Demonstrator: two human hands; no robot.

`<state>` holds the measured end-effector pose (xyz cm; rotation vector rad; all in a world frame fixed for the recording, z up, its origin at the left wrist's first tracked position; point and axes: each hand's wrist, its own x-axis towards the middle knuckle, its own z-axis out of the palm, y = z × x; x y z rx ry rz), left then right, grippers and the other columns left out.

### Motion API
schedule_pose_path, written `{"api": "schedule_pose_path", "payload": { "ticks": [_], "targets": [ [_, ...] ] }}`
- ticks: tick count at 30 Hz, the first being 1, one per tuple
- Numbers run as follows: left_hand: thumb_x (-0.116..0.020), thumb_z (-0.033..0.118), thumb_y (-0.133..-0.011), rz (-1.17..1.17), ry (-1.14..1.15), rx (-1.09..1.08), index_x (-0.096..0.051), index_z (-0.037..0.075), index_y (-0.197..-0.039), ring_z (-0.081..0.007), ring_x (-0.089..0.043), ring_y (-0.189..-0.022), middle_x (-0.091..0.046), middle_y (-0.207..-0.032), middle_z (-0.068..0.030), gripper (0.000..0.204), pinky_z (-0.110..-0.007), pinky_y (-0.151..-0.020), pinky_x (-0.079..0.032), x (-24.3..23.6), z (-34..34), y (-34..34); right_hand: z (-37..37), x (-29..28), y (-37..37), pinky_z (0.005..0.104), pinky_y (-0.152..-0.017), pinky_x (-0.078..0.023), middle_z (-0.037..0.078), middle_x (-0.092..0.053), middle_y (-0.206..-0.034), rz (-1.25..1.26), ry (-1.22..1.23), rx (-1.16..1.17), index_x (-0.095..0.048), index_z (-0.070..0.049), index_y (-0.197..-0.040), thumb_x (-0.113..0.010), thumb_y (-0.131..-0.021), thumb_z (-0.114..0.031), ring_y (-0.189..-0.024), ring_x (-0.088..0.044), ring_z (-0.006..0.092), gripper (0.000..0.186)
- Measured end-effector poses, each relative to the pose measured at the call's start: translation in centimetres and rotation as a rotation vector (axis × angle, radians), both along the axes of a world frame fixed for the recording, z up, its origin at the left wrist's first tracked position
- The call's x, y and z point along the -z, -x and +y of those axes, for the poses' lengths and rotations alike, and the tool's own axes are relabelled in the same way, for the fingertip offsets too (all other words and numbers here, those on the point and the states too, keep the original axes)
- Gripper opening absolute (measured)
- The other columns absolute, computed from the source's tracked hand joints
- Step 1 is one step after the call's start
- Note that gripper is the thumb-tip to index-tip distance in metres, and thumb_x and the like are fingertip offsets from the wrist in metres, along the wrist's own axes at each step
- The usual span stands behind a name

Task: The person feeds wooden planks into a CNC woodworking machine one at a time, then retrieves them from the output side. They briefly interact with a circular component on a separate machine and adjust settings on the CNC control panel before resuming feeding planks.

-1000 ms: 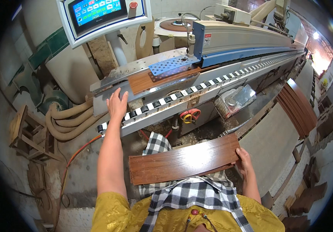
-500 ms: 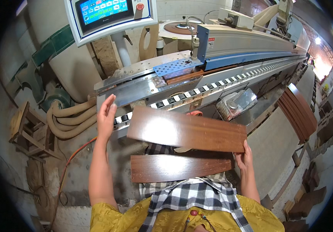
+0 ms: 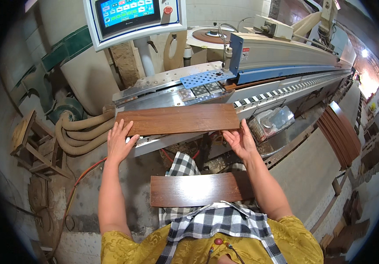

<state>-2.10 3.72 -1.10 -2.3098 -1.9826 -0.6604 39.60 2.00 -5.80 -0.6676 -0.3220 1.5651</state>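
A long brown wooden board (image 3: pixel 180 119) lies across the near side of the machine's infeed, over the roller track. My left hand (image 3: pixel 120 143) rests at its left end, fingers spread over the near corner and face. At the right end my right hand (image 3: pixel 242 141) holds the near corner, palm turned up, with the thumb at the end edge and fingers at the underside. A second brown board (image 3: pixel 198 189) lies across my lap on the checked apron (image 3: pixel 224 220).
The long machine (image 3: pixel 286 55) runs to the right, with a blue perforated plate (image 3: pixel 207 79) over its metal bed. A control panel (image 3: pixel 132 17) stands above at left. Hoses (image 3: pixel 84 136) and a wooden stool (image 3: pixel 31 141) are at left. Stacked boards (image 3: pixel 339 136) lie at right.
The held board has moved forward and left, from above my lap onto the machine's near side. My left hand has come down onto its left end. A strip on the bed has slid right.
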Motion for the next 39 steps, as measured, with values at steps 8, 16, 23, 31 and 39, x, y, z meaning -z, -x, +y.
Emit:
{"api": "schedule_pose_path", "payload": {
  "ticks": [8, 16, 23, 31, 39],
  "targets": [
    [-0.059, 0.049, -0.079, -0.087, 0.121, -0.189, -0.05, 0.016, -0.131, -0.0322, -0.024, -0.136, -0.031, -0.144, -0.0187, 0.063, -0.046, -0.107, -0.022, -0.8, 3.2, -0.4, -7.1, 3.1, -4.0, 0.0302, -0.074, -0.052, 0.016, -0.063, -0.105, -0.592, -0.015, 0.074, -0.05, -0.002, -0.121, -0.05, -0.094, -0.023, -0.085, -0.064, 0.0196, 0.035],
    [-0.064, 0.053, -0.073, -0.165, 0.138, -0.346, -0.05, 0.019, -0.131, -0.0281, -0.022, -0.137, -0.029, -0.146, -0.0151, 0.069, -0.054, -0.107, -0.015, -0.7, 7.5, -2.1, -18.9, 12.3, -9.8, 0.0318, -0.084, -0.046, 0.011, -0.063, -0.102, -1.502, 0.199, 0.463, -0.056, 0.002, -0.114, -0.056, -0.089, -0.021, -0.095, -0.059, 0.0206, 0.034],
    [-0.068, 0.053, -0.071, -0.273, -0.03, -0.414, -0.049, 0.016, -0.131, -0.0347, -0.02, -0.136, -0.023, -0.147, -0.0185, 0.074, -0.054, -0.107, -0.019, 1.1, 7.6, -2.1, -18.6, 16.4, -9.2, 0.0294, -0.072, -0.045, 0.006, -0.063, -0.083, -1.167, 0.288, 0.493, -0.062, 0.003, -0.095, -0.058, -0.09, -0.029, -0.078, -0.054, 0.0131, 0.032],
    [-0.074, 0.044, -0.068, -0.408, -0.057, -0.436, -0.047, 0.01, -0.132, -0.0388, -0.027, -0.131, -0.026, -0.144, -0.0239, 0.077, -0.046, -0.105, -0.029, 1.2, 7.2, -1.7, -18.6, 15.1, -8.5, 0.0342, -0.064, -0.043, 0.012, -0.056, -0.068, -1.433, 0.364, 0.628, -0.052, 0.002, -0.073, -0.057, -0.09, -0.03, -0.066, -0.049, 0.0173, 0.037],
    [-0.074, 0.042, -0.068, -0.411, -0.107, -0.411, -0.048, 0.008, -0.129, -0.0393, -0.032, -0.129, -0.03, -0.141, -0.0263, 0.074, -0.043, -0.105, -0.029, 1.8, 7.6, -1.3, -18.5, 14.7, -9.7, 0.0344, -0.062, -0.042, 0.011, -0.054, -0.064, -1.462, 0.354, 0.685, -0.051, 0.002, -0.072, -0.056, -0.09, -0.032, -0.063, -0.047, 0.0163, 0.039]
  ]
}}
